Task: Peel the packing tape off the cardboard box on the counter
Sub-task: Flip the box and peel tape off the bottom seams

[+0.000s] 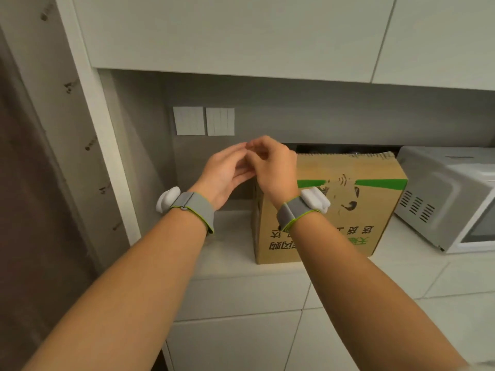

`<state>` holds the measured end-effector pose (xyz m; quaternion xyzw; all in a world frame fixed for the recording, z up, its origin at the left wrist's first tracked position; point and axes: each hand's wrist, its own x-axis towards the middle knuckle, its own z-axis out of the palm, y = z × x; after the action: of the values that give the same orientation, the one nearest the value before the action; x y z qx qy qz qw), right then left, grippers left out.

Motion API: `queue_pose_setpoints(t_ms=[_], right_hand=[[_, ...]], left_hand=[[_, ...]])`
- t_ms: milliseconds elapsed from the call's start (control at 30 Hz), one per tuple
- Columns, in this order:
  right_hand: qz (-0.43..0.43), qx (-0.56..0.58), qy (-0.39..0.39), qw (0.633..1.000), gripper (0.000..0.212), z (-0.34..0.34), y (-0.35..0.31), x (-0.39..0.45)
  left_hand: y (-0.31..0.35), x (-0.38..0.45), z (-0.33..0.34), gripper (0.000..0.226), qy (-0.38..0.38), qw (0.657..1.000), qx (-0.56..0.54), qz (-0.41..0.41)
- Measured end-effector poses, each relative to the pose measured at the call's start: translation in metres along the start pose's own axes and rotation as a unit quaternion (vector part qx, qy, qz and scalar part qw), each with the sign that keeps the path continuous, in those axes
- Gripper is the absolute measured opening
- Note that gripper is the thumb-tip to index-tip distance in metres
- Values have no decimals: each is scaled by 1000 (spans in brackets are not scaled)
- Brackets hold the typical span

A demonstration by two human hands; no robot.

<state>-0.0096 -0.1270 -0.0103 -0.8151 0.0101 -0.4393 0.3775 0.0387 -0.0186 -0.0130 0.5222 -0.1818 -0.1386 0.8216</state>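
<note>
A brown cardboard box (348, 210) with a green stripe and upside-down printing stands on the pale counter (230, 253), its top flaps raised at the back. Both hands are lifted together just above and left of the box's top left corner. My left hand (227, 175) has its palm turned right and its fingers stretched out, with the tips meeting those of my right hand (270, 167). The right hand's fingers are curled into a pinch. No packing tape shows between the fingers or on the box faces in view. Each wrist wears a grey band with a white device.
A white microwave (455, 199) stands right beside the box on the right. Two grey switch plates (203, 121) are on the back wall, under white upper cabinets (241, 33). A tall cabinet side (88, 129) closes off the left. White drawer fronts (241, 317) lie below the counter.
</note>
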Motion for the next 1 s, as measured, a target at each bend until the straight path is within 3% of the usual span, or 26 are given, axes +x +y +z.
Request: queue_pose_setpoints(t_ms=[100, 333, 533, 733, 900, 1000], right_hand=[[-23, -13, 19, 999, 10, 11, -3, -4], [-30, -64, -83, 994, 35, 28, -20, -19], [-15, -31, -142, 989, 31, 63, -12, -60], [166, -30, -236, 957, 40, 89, 31, -99], [226, -40, -297, 927, 30, 108, 63, -115], [232, -40, -295, 926, 27, 108, 73, -116]], left_hand=[[1, -5, -12, 18, 12, 1000, -13, 9], [-3, -4, -45, 19, 105, 993, 9, 47], [-32, 4, -75, 29, 220, 952, 200, 70], [-71, 5, -107, 33, 246, 920, 304, 10], [-96, 14, -135, 26, 172, 840, 514, -22], [-96, 16, -140, 36, 147, 825, 541, -74]])
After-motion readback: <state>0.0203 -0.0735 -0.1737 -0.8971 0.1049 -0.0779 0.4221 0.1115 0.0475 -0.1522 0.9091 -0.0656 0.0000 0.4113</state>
